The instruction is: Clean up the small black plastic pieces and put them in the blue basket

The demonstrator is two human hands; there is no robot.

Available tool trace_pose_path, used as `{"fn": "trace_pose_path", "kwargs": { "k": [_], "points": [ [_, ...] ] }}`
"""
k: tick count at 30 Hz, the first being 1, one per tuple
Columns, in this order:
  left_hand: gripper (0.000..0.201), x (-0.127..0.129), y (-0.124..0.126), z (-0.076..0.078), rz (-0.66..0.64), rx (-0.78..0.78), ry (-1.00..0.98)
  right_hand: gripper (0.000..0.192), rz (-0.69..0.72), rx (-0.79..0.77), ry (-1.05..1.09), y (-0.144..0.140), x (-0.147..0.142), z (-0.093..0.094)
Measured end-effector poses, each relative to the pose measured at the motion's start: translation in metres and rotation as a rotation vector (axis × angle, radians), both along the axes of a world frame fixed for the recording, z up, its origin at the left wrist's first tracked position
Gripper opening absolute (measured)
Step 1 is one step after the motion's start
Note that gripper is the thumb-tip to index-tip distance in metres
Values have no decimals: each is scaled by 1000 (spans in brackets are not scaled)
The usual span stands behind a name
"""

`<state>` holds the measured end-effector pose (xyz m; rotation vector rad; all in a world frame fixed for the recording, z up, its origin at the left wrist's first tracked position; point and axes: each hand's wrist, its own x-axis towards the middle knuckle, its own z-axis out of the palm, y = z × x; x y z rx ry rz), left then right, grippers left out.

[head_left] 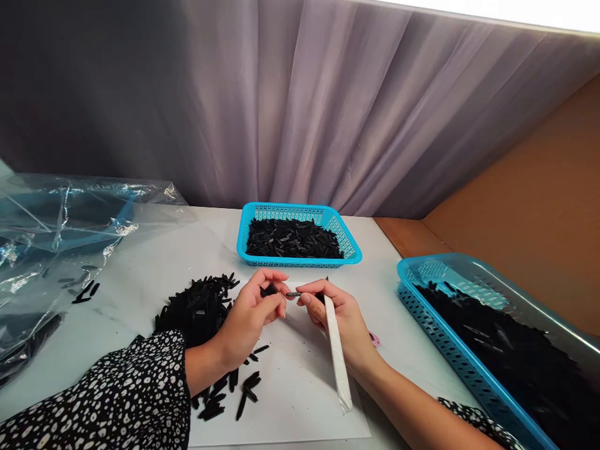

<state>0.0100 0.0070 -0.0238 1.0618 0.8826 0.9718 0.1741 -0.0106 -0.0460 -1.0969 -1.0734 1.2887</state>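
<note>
My left hand (253, 312) is closed with its fingers curled around a small black piece (269, 290), mostly hidden by the fingers. Facing it, my right hand (340, 315) pinches another small dark piece (294, 294) between thumb and forefinger, its end near the left fingertips. A long flat tool with a white-wrapped handle (337, 356) also lies in the right hand, slanting toward me; its working end is hidden. Beside my left wrist is a heap of thin black pieces (194, 309), with several loose ones (213, 406) nearer me on a white sheet (300, 400).
A blue perforated basket (300, 262) of black pieces stands at the back. Another, larger blue basket (450, 369) at the right holds more, partly under clear plastic. Clear plastic bags (60, 244) lie left. A pink object (374, 339) shows behind my right wrist.
</note>
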Motion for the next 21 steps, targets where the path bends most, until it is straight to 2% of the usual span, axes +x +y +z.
{"fn": "trace_pose_path", "kwargs": {
  "k": [9, 14, 21],
  "points": [
    [22, 2, 2, -6, 32, 59, 48, 28, 4, -5, 103, 0, 0, -7],
    [27, 2, 3, -5, -19, -23, 37, 33, -22, -46, 133, -1, -2, -3],
    [18, 2, 3, -1, -31, -82, 49, 35, -43, -61, 158, -2, -4, 3]
  ]
}}
